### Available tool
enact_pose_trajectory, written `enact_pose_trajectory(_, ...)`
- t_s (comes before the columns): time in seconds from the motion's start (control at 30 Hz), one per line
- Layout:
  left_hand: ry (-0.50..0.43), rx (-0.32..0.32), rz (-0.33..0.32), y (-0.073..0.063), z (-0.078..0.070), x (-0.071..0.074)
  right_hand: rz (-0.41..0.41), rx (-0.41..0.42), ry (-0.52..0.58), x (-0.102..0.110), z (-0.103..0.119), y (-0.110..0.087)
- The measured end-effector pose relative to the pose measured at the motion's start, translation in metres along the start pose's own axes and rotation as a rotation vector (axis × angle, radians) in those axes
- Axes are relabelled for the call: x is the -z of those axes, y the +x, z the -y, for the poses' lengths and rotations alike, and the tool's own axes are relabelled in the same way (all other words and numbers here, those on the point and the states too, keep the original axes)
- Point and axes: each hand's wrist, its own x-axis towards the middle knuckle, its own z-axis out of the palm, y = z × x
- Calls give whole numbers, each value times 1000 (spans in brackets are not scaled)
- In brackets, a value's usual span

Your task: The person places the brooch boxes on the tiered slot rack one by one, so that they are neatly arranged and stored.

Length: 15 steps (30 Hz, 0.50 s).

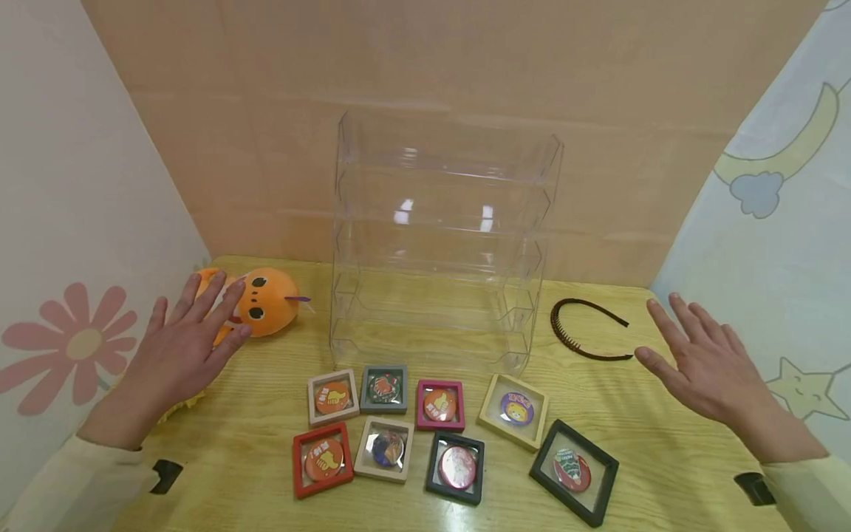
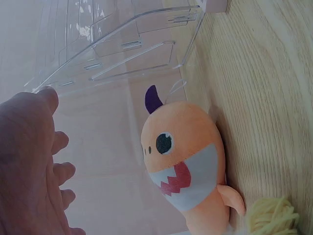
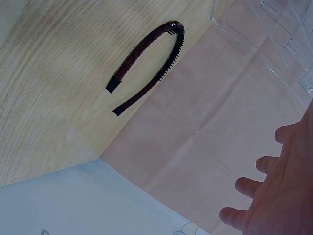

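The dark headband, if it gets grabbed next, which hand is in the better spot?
Probably the right hand: it holds nothing, and the headband lies close by, on its side of the clear rack. The left hand is on the other side, near the orange plush toy.

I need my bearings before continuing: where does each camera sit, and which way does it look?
Head: on the head, facing forward and down to the clear rack; left hand, right hand and sleeves show.
Left wrist: on that wrist, facing the orange plush; left hand partly shows.
Right wrist: on that wrist, facing the headband; right hand partly shows.
Shared: both wrist views catch part of the clear rack.
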Motion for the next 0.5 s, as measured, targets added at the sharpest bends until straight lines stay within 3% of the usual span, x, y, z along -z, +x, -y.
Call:
enact_pose_trajectory(0.2,-19,-18,-2,2,4,-4,5,16,-2,-2,0,3)
enact_pose_trajectory(0.3,-75,-38,-30,-1,4,-10,35,16,14,-4,5,0)
enact_pose_trajectory(0.4,-207,-89,-111,0,2,-17,106,-2,91,-9,15,-11)
enact_pose_trajectory(0.5,-359,-149,-164,8,-3,-23,234,7,237,-18,25,-28)
